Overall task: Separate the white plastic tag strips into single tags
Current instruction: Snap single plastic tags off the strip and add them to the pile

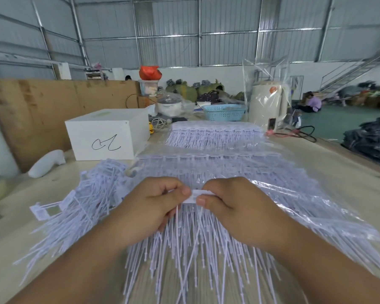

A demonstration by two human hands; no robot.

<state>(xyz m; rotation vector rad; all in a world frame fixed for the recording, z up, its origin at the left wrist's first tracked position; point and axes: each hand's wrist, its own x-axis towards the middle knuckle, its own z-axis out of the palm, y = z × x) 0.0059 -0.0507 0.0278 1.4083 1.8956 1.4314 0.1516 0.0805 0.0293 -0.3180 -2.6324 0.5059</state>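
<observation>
Both hands were at work over the counter (329, 163), meeting at the head of one tag strip (198, 195): the left hand (149, 207) pinched its left end between thumb and curled fingers, and the right hand (233, 207) pinched the white head just beside it, thumbnail pressed on top, with the strip's thin tails hanging down toward the person. That looked like a tag about to be snapped or twisted off. To the left lay a loose heap of single tags (83, 205), splayed at all angles, so a fair share seemed already done. Much more remained, by the look of it: under and beyond the hands sat a thick stack of joined strips (239, 170) on clear plastic wrap, and farther back a second bundle of strips (215, 133) lay apparently untouched, near a white box (105, 134). The job appeared well short of halfway, though the depth of the stacks could not be told.
</observation>
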